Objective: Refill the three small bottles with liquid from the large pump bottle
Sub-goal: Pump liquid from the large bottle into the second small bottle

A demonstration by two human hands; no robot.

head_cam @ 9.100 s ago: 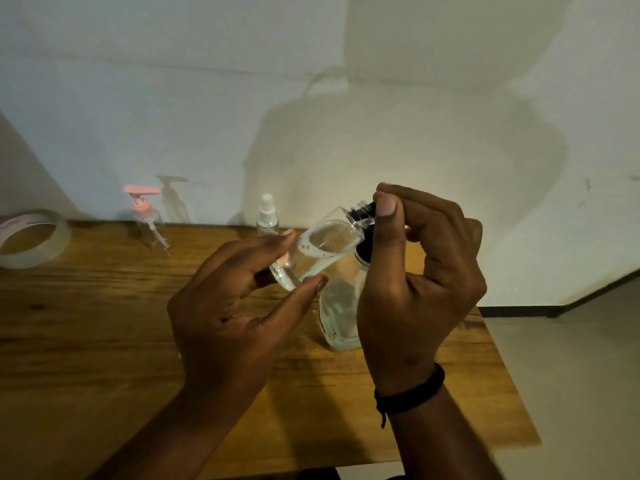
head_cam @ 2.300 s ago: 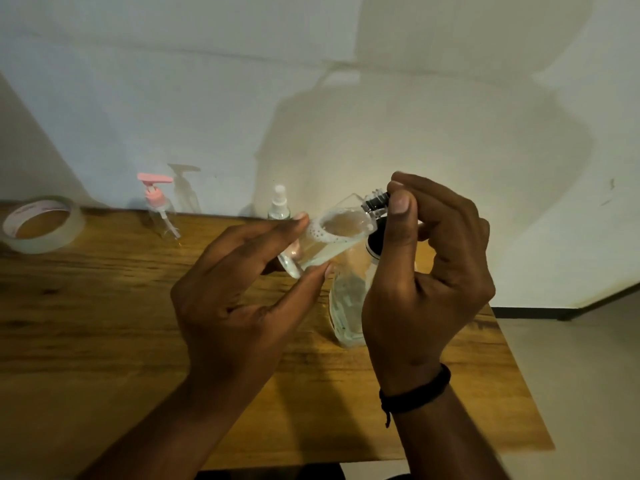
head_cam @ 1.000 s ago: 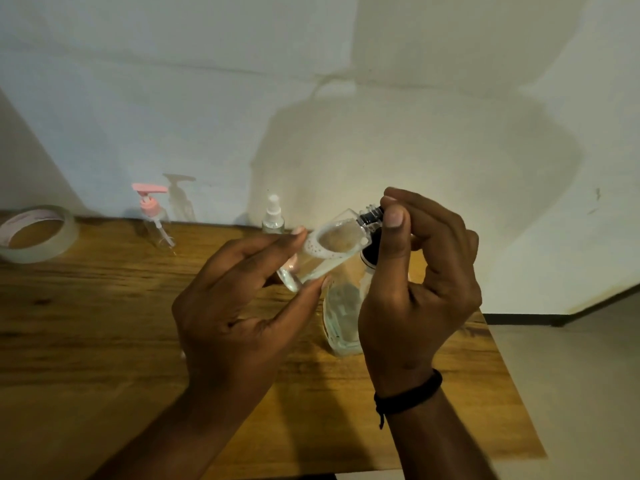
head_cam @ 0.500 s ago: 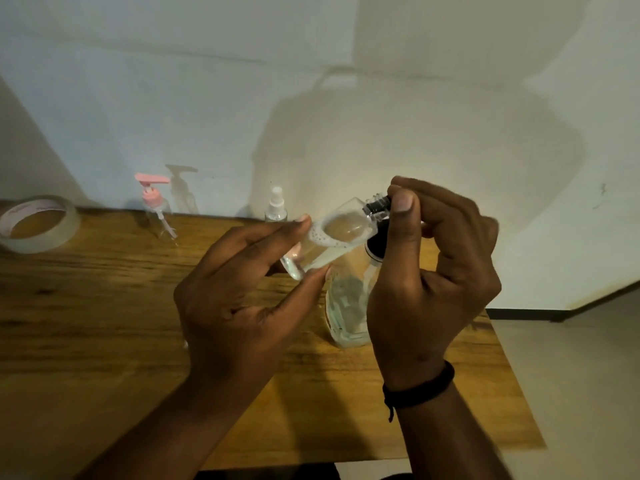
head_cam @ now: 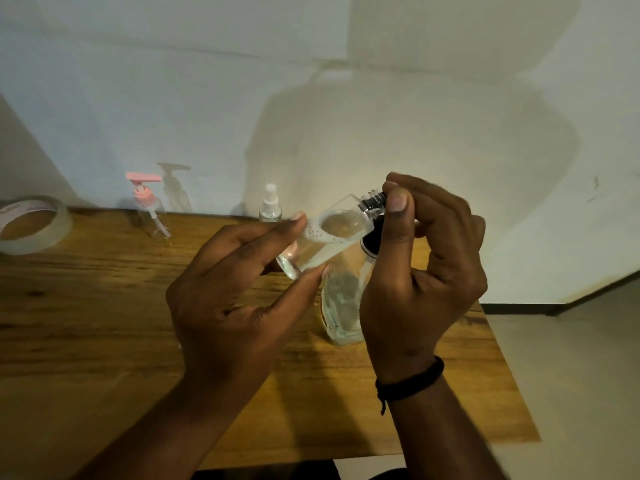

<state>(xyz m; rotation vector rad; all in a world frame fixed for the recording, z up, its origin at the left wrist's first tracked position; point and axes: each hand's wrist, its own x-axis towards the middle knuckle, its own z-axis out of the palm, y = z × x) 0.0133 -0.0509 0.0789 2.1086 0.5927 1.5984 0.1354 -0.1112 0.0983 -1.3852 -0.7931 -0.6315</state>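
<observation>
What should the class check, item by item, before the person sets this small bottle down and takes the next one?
1. Left hand holds the small clear bottle firmly: ok.
2. Right hand pinches its black cap: ok.
3. Cap fully tight: cannot tell.
4. Liquid inside, with bubbles: ok.
5. Large bottle upright on the table: ok.
6. Pink pump bottle and white spray bottle upright by the wall: ok.

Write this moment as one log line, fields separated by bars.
left hand: holds small bottle tilted | right hand: pinches its black cap | pump bottle: on table
</observation>
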